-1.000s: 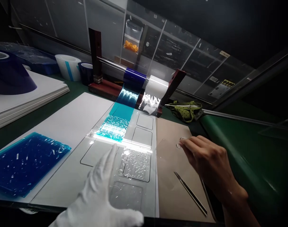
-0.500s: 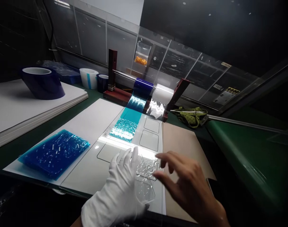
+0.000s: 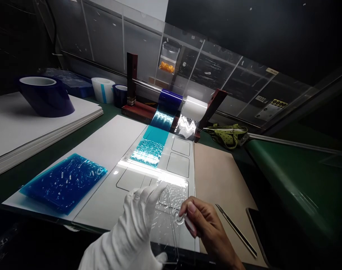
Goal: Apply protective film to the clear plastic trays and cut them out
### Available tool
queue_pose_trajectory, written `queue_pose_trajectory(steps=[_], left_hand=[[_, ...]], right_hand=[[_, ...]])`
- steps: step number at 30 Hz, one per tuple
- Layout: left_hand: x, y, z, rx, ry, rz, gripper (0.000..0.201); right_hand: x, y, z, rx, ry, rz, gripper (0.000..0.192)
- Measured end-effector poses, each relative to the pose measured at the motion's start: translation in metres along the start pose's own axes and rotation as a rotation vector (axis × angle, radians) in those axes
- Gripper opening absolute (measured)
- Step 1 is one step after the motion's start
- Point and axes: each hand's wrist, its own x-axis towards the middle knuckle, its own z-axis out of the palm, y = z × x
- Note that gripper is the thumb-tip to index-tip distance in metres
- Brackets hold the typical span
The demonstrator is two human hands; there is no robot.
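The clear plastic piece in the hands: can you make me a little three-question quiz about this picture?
1. True or false: the left hand wears a white glove.
2. Which hand pinches the clear plastic piece with bare fingers? A) left B) right
3. What colour is the crinkly film stack on the white sheet?

Key: 1 true; 2 B; 3 blue.

A film stack (image 3: 62, 182) lies left of the template board (image 3: 109, 198) (tweezers (image 3: 235, 229) right), roll stand (image 3: 173, 108) behind.
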Motion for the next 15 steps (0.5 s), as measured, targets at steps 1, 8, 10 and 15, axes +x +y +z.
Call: queue_pose_trajectory(steps=[1,8,10,15], left_hand=[[0.000,-0.003,0.011,-0.060,0.047,-0.006,0.107],[0.014,-0.010,0.088,-0.363,0.532,0.020,0.061],[0.016,-0.002,0.078,-0.319,0.536,0.085,0.066],[0.017,0.021,0.021,0.098,0.197,0.098,0.109]], right_hand=[[0.001,0.003,0.001,0.104,-0.024,0.015,0.037],[0.007,0.014,0.005,0.412,-0.112,0.044,0.039],[0.005,0.008,-0.001,0.344,-0.079,0.013,0.039],[-0.002,-0.007,-0.014,-0.274,0.161,-0.115,0.036]])
